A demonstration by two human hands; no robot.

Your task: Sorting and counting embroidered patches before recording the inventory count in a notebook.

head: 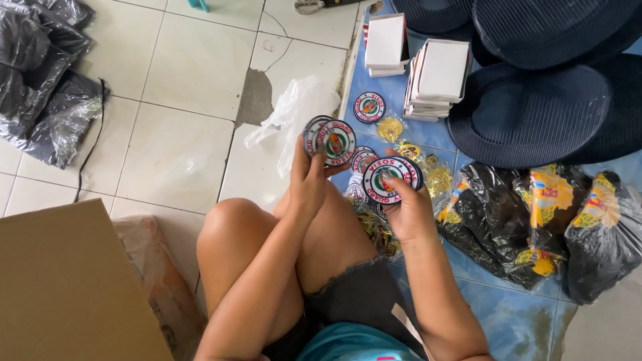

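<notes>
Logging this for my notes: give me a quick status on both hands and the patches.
Left hand holds a few round patches. Right hand holds another small stack. More patches lie on the floor just beyond the hands.

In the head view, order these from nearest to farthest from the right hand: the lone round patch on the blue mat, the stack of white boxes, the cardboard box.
1. Lone round patch, just above the right hand, on the blue mat.
2. Stack of white boxes, farther up, slightly right.
3. Cardboard box, far lower left.
</notes>
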